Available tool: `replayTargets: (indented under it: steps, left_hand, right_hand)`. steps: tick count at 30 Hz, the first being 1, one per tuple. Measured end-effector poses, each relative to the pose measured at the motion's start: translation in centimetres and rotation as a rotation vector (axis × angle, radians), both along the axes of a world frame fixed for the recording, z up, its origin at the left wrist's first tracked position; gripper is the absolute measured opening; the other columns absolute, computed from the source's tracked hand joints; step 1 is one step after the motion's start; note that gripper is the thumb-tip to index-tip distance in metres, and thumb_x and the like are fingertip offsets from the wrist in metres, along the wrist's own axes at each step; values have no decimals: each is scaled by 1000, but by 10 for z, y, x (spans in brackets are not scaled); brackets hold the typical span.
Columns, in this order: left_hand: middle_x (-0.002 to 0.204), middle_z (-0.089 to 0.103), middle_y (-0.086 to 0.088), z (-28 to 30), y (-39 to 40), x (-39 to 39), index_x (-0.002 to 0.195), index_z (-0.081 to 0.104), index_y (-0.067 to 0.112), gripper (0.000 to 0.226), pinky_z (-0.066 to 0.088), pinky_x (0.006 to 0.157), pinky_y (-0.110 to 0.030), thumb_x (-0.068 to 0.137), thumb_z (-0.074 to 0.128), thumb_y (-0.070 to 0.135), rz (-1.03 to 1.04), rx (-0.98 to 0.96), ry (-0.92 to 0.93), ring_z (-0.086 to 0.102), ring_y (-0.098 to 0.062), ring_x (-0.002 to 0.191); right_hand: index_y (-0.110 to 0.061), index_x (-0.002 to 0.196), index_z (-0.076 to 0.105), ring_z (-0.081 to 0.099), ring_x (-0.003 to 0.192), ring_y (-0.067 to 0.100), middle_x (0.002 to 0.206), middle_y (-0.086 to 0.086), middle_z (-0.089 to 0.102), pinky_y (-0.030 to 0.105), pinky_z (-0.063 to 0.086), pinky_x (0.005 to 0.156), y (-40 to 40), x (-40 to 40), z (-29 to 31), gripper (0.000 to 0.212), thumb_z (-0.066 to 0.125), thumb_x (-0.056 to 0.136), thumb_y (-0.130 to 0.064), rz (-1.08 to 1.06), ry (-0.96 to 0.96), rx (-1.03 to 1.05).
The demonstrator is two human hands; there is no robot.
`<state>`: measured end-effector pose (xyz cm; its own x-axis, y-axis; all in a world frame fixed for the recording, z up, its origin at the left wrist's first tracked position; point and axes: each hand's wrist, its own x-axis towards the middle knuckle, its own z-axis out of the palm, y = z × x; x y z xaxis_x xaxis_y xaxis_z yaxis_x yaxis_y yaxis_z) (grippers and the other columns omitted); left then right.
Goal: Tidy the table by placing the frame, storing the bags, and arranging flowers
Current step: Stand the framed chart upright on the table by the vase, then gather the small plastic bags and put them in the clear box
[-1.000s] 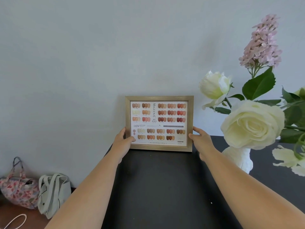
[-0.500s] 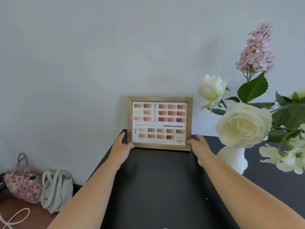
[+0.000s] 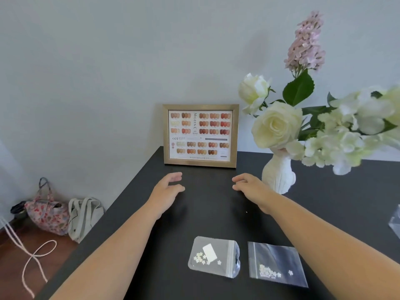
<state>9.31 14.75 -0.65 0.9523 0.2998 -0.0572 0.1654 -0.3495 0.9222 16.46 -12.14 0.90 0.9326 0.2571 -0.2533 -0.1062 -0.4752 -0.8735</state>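
Note:
A gold picture frame with a nail colour chart stands upright against the wall at the back of the black table. My left hand and my right hand hover over the table just in front of the frame, both empty with fingers apart. Near the front edge lie two small clear zip bags, one with white flower pieces and a card, the other with white flower pieces. To the right of the frame, a white vase holds white roses and a pink flower spike.
A floral bag and a pale cloth bag sit on the wooden floor left of the table, beside a pale cord. Another clear bag's corner shows at the right edge. The grey wall stands directly behind the table.
Both hands have let go of the frame and drawn back toward me. The frame now stands alone against the wall. The view has tilted down, bringing the zip bags into sight.

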Motion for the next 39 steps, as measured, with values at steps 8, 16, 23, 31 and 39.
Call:
replayTargets:
  steps: [8,16,23,31,39]
  left_hand:
    - [109,67,20,-3,-40,-56,108,64,45,29,47,93,-23,83,71,32,-319,322,44,60,6,101]
    - [136,30,26,13,-73,-101,127,48,49,86,32,105,-34,51,78,76,-637,632,261,27,-4,127]
    - [119,55,21,13,-85,-127,96,48,48,58,48,76,-26,53,87,53,-421,525,199,54,-3,106]
    - [105,68,20,17,-117,-145,104,55,52,42,50,73,-26,81,76,25,-319,413,24,66,6,89]
    - [109,66,22,33,-155,-143,106,56,49,29,46,70,-20,90,67,26,-292,356,-55,64,-2,100]
  right_hand:
    - [-36,105,62,58,107,4,112,-14,63,25,44,94,-64,-53,4,24,68,83,-33,275,-113,-144]
    - [-38,131,46,39,129,15,140,-14,37,40,36,106,-92,-111,28,90,81,52,-61,593,-141,-638]
    - [-32,108,56,49,110,21,123,-7,44,36,46,90,-107,-145,25,65,88,54,-46,486,-231,-641]
    - [-41,123,40,54,100,17,107,-9,50,32,44,84,-116,-158,15,79,87,62,-25,403,-190,-361]
    - [-41,120,48,62,73,16,81,2,68,25,52,67,-169,-165,11,54,71,78,-17,158,-258,-12]
